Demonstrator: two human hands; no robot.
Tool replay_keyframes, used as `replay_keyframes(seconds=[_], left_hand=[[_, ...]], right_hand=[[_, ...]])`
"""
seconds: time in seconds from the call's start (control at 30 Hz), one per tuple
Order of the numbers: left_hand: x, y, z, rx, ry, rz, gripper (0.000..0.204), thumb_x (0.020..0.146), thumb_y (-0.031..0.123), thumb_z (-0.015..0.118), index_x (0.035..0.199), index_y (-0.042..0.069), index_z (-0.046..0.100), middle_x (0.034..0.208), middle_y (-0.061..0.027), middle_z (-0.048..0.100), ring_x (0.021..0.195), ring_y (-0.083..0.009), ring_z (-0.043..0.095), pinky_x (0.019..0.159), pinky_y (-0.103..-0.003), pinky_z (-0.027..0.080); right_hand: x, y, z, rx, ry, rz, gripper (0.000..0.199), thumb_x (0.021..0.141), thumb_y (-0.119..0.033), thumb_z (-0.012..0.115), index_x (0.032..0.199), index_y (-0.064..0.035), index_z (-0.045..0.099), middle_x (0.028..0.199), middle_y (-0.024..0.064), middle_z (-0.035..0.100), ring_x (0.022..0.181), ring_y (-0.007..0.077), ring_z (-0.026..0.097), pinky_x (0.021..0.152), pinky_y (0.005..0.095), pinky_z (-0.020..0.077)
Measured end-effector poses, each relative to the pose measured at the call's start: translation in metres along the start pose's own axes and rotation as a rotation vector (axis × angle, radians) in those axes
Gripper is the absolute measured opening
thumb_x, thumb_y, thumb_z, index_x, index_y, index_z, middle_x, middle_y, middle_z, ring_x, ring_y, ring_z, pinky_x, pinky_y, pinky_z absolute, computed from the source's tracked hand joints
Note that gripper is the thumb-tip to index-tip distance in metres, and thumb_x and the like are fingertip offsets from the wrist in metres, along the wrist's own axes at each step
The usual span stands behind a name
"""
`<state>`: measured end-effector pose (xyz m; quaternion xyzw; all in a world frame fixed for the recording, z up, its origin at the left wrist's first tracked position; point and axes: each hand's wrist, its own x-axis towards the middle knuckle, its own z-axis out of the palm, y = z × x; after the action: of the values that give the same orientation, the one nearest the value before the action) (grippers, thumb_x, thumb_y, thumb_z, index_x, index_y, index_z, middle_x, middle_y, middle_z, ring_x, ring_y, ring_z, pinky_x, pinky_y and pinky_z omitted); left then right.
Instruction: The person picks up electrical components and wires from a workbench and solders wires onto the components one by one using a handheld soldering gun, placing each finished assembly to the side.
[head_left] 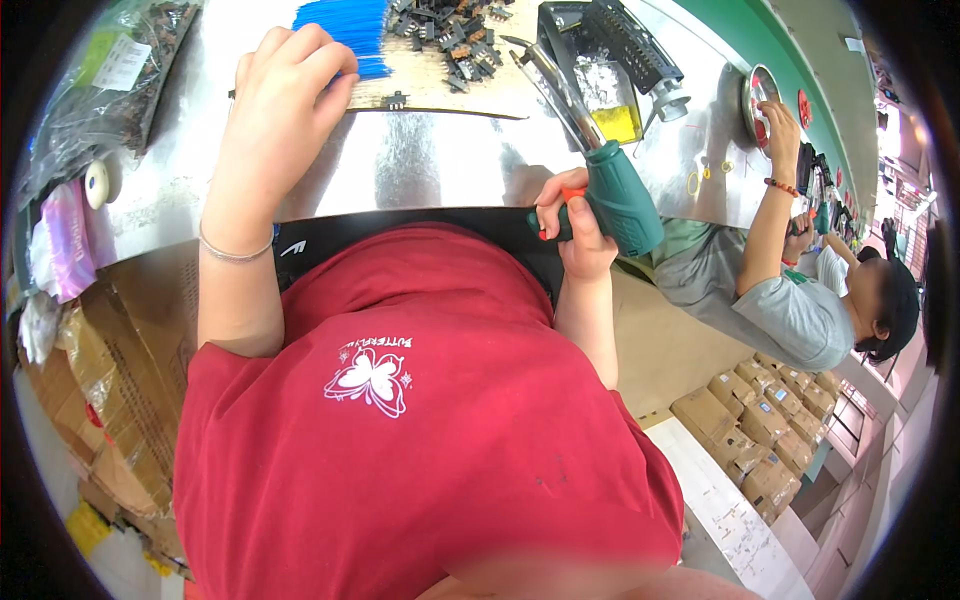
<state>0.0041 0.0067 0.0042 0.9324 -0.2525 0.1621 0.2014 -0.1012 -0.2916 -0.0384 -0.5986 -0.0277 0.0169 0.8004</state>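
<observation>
In my right hand (580,225) is a green soldering gun (625,195), its grip wrapped by my fingers near an orange trigger. The metal tip of the gun points up and to the left, over the table. My left hand (295,85) is over the table's left part with its fingers curled; what they pinch, if anything, is hidden. Just beyond it lies a bundle of blue wires (350,25). A small black slide switch (396,101) sits near the board's front edge, right of my left hand. More such switches (460,35) form a pile behind it.
A black soldering stand (630,50) with a yellow sponge (617,124) stands right of the board (430,92). Clear plastic bags (110,80) of dark parts lie at far left. On the right, a co-worker (770,290) reaches to a round metal dish (752,105). Cardboard boxes (770,425) are stacked behind.
</observation>
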Motion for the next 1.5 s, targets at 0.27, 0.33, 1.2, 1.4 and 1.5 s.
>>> replay_keyframes(seconds=[0.27, 0.33, 1.2, 1.4, 1.5], left_hand=[[0.000, -0.001, 0.004, -0.042, 0.026, 0.023, 0.011, 0.076, 0.003, 0.065, 0.083, 0.005, 0.057, 0.084, -0.0064, 0.055, 0.083, -0.0261, 0.052, 0.075, -0.035, 0.042], [0.000, -0.001, 0.006, -0.054, 0.040, 0.026, 0.012, 0.075, 0.002, 0.064, 0.083, 0.004, 0.056, 0.084, -0.0071, 0.055, 0.082, -0.0266, 0.052, 0.074, -0.036, 0.043], [-0.015, 0.008, -0.007, -0.454, -0.111, -0.317, 0.007, 0.088, 0.007, 0.061, 0.090, 0.002, 0.057, 0.080, -0.0072, 0.059, 0.065, -0.0183, 0.058, 0.059, -0.029, 0.046], [-0.026, 0.028, 0.003, -1.344, -0.318, -0.851, 0.015, 0.092, 0.013, 0.060, 0.099, 0.000, 0.063, 0.078, -0.0033, 0.065, 0.057, -0.0052, 0.057, 0.051, -0.018, 0.045], [-0.027, 0.032, 0.008, -1.303, -0.286, -0.879, 0.014, 0.092, 0.015, 0.062, 0.092, 0.001, 0.063, 0.073, -0.0016, 0.064, 0.056, -0.0046, 0.056, 0.050, -0.018, 0.043]], right_hand=[[0.001, 0.004, -0.002, -0.053, -0.049, -0.096, 0.025, 0.092, -0.017, 0.056, 0.106, 0.0017, 0.051, 0.083, 0.0202, 0.058, 0.050, 0.0136, 0.047, 0.049, 0.0275, 0.0428], [0.001, 0.004, -0.002, -0.052, -0.043, -0.097, 0.024, 0.092, -0.017, 0.056, 0.106, 0.0018, 0.051, 0.082, 0.0202, 0.058, 0.049, 0.0136, 0.047, 0.048, 0.0274, 0.0426], [0.001, 0.005, -0.006, -0.051, -0.084, -0.098, 0.025, 0.090, -0.018, 0.057, 0.103, 0.0024, 0.050, 0.084, 0.0224, 0.059, 0.048, 0.0137, 0.047, 0.048, 0.0269, 0.0415], [-0.004, 0.000, -0.006, -0.046, -0.161, -0.069, 0.020, 0.091, -0.014, 0.057, 0.104, 0.0014, 0.056, 0.093, 0.0189, 0.062, 0.054, 0.0093, 0.048, 0.054, 0.0242, 0.0422], [-0.007, 0.003, -0.002, -0.072, -0.189, -0.074, 0.022, 0.091, -0.015, 0.058, 0.106, 0.0010, 0.058, 0.089, 0.0168, 0.064, 0.054, 0.0083, 0.049, 0.051, 0.0223, 0.0427]])
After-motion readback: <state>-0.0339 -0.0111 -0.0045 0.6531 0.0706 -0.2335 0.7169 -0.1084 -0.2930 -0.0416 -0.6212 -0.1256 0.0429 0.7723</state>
